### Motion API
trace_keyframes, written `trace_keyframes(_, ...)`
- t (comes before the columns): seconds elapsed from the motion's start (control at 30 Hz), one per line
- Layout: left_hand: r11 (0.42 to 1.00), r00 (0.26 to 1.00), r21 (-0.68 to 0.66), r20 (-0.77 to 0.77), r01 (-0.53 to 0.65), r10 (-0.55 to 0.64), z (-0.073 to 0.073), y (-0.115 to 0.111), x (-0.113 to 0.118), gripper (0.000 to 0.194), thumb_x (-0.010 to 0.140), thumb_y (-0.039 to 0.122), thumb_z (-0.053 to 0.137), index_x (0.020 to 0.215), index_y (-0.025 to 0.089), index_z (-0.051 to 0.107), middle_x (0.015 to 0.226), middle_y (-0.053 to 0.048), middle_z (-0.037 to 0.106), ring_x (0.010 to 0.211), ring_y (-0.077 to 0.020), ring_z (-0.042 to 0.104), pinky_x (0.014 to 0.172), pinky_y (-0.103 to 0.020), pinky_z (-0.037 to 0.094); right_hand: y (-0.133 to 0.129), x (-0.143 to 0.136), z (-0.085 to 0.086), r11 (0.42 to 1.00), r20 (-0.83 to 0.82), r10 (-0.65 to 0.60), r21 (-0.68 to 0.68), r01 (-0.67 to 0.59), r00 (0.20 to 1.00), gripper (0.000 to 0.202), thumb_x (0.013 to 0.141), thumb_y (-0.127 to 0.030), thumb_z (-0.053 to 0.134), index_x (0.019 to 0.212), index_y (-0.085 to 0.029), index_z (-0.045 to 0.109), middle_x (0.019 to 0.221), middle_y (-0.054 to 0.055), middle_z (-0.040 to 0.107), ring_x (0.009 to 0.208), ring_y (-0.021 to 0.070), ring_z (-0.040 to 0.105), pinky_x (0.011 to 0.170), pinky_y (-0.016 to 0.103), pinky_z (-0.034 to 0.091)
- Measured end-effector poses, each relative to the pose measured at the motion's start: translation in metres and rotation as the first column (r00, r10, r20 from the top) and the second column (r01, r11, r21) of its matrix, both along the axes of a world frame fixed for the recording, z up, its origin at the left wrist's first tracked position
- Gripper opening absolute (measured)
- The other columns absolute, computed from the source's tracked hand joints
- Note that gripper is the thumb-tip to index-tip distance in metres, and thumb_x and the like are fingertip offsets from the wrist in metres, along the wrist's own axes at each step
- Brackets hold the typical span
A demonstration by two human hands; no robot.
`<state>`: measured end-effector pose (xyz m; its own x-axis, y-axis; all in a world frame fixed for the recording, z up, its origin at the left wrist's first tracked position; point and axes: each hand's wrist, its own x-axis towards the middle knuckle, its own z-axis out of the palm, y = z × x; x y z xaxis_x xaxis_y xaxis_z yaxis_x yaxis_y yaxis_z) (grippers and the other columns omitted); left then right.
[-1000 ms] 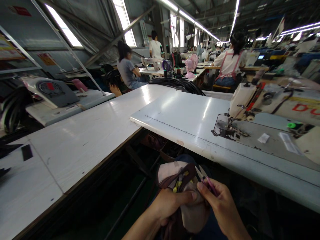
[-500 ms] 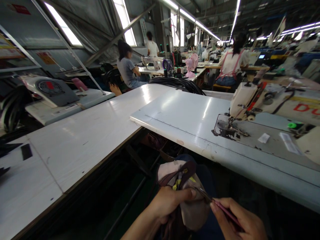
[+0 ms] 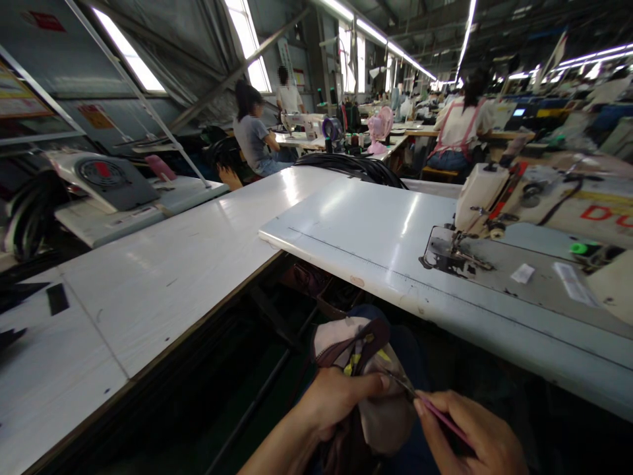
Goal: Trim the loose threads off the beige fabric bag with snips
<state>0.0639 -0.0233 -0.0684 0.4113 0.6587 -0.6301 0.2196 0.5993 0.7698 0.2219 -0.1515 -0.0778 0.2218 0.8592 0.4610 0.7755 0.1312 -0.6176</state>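
Observation:
In my lap lies a beige and dark brown sewn fabric piece (image 3: 383,425) with a zipper along one curved edge and small yellow patches. My left hand (image 3: 341,399) is closed on it, thumb pressed across the top. From the right, my right hand (image 3: 469,429) pinches a thin pink-handled tool (image 3: 448,419) with a slim metal end. Its tip touches or nearly touches the fabric just beyond my left thumb. I cannot make out the exact shape of the tip.
A sewing machine (image 3: 544,204) stands at right on a white table (image 3: 346,218), whose front edge runs above my hands. A longer white table (image 3: 163,277) extends left, with black pieces (image 3: 58,299) on it. Black cords (image 3: 353,165) lie behind. Several people work farther back.
The view has shifted very slightly. Both hands keep almost the same place, the tool's tip still at the fabric. A person in the background has moved a little left.

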Motion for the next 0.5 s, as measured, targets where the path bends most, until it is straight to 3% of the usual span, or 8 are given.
trace_keyframes(0.07, 1.000, 1.000, -0.021, 0.012, 0.021, -0.021, 0.000, 0.001, -0.002, 0.037, 0.050, 0.028, 0.083, 0.083, 0.013, 0.075, 0.078, -0.009, 0.075, 0.081, -0.0315, 0.069, 0.073, -0.036, 0.056, 0.003, 0.000, -0.007, 0.998, -0.156, 0.008, -0.064, -0.018, 0.988, 0.010, 0.081, -0.026, 0.061, 0.074, -0.019, 0.064, 0.064, 0.002, 0.066, 0.056, 0.0126, 0.061, 0.056, 0.019, 0.049)
trace_keyframes(0.13, 0.998, 0.999, -0.037, 0.031, 0.041, -0.039, -0.001, 0.002, -0.004, 0.036, 0.050, 0.028, 0.083, 0.082, 0.013, 0.075, 0.075, -0.008, 0.075, 0.079, -0.0311, 0.070, 0.072, -0.036, 0.056, 0.007, 0.000, -0.015, 0.987, -0.388, -0.015, -0.151, -0.047, 0.922, 0.020, 0.082, -0.032, 0.060, 0.068, -0.018, 0.061, 0.058, 0.000, 0.058, 0.052, 0.0110, 0.055, 0.050, 0.019, 0.044)
trace_keyframes(0.27, 0.998, 0.999, -0.060, 0.042, 0.029, -0.026, -0.004, 0.002, -0.004, 0.035, 0.049, 0.026, 0.082, 0.080, 0.011, 0.075, 0.075, -0.010, 0.075, 0.075, -0.0309, 0.069, 0.070, -0.037, 0.056, 0.015, -0.006, -0.031, 0.975, -0.750, -0.126, -0.216, -0.060, 0.649, 0.037, 0.078, -0.045, 0.062, 0.057, -0.016, 0.051, 0.051, -0.006, 0.033, 0.048, 0.0068, 0.031, 0.045, 0.021, 0.025)
trace_keyframes(0.4, 0.998, 0.998, -0.066, 0.061, 0.008, -0.004, -0.005, 0.002, -0.002, 0.033, 0.049, 0.024, 0.081, 0.079, 0.011, 0.075, 0.066, -0.007, 0.073, 0.074, -0.0302, 0.069, 0.069, -0.035, 0.056, 0.020, -0.013, -0.044, 0.978, -0.897, -0.103, -0.169, -0.118, 0.430, 0.038, 0.075, -0.047, 0.065, 0.058, -0.016, 0.051, 0.049, -0.007, 0.034, 0.047, 0.0060, 0.028, 0.047, 0.022, 0.019)
trace_keyframes(0.5, 0.996, 0.997, -0.064, 0.052, 0.056, -0.052, -0.003, 0.004, -0.004, 0.031, 0.051, 0.026, 0.081, 0.077, 0.011, 0.075, 0.063, -0.007, 0.072, 0.075, -0.0303, 0.069, 0.068, -0.034, 0.055, 0.021, -0.015, -0.053, 0.974, -0.940, -0.069, -0.135, -0.180, 0.335, 0.039, 0.075, -0.048, 0.065, 0.059, -0.016, 0.050, 0.047, -0.007, 0.037, 0.046, 0.0055, 0.028, 0.046, 0.022, 0.019)
